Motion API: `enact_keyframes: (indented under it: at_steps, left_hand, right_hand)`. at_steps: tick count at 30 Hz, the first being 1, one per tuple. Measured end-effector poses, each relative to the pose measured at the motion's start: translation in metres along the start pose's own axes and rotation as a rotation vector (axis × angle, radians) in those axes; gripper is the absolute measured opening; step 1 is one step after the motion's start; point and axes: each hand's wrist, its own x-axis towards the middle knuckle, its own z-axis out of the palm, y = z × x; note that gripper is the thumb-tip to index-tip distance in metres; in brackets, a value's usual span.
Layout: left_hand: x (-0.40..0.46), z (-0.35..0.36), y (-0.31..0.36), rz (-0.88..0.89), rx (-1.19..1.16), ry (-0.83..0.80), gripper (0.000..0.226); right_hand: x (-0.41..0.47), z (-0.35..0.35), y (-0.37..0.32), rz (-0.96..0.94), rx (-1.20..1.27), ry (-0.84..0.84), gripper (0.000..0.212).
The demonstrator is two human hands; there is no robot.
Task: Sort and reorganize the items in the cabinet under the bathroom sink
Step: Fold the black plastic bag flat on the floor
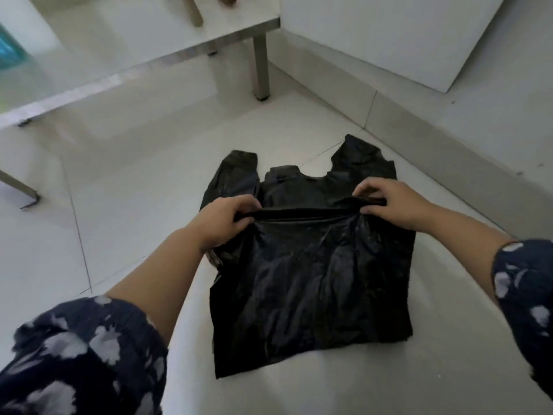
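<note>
A black plastic bag (311, 280) lies flat in front of me, partly on my pale lap and partly on the tiled floor, its two handles pointing away. A raised crosswise fold runs across its upper part. My left hand (224, 220) pinches the left end of that fold. My right hand (389, 202) pinches the right end, thumb below and fingers over the top. Both forearms reach in from the bottom corners in dark patterned sleeves.
A white cabinet (149, 49) on metal legs (261, 67) stands at the back left, raised off the floor. A white wall panel (389, 34) and a tiled skirting run along the right. Pale floor tiles (134, 181) surround the bag.
</note>
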Motion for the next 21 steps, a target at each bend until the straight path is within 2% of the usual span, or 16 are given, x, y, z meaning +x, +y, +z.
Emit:
enact_keyframes:
  at_steps: [3,5,8,11,13,15,18,21]
  left_hand:
    - [0.0,-0.046,0.01,-0.008,-0.234,-0.011,0.041]
    - [0.001,-0.075,0.021,0.0,-0.356,-0.022,0.051]
    - [0.002,-0.105,0.039,0.005,-0.337,-0.04,0.046]
    - [0.002,-0.117,0.05,-0.038,-0.323,-0.032,0.042]
    - [0.0,-0.12,0.054,-0.064,-0.333,-0.017,0.026]
    - [-0.004,-0.123,0.054,-0.086,-0.323,-0.034,0.039]
    - [-0.011,-0.131,0.053,-0.068,-0.306,-0.087,0.058]
    - [-0.015,-0.144,0.052,-0.102,-0.471,-0.112,0.055]
  right_hand:
    - [0.0,-0.042,-0.028,-0.042,0.134,0.022,0.039]
    - [0.0,-0.068,-0.047,-0.075,0.178,-0.005,0.038]
    - [0.002,-0.095,-0.068,-0.131,0.074,-0.053,0.041]
    - [0.0,-0.11,-0.078,-0.102,0.001,-0.105,0.047]
    - [-0.002,-0.117,-0.083,-0.075,0.024,-0.116,0.039]
    - [-0.007,-0.121,-0.086,-0.052,0.068,-0.135,0.031]
    - [-0.013,-0.125,-0.088,0.001,0.153,-0.18,0.04]
    - [-0.02,-0.13,-0.089,0.062,0.313,-0.223,0.043]
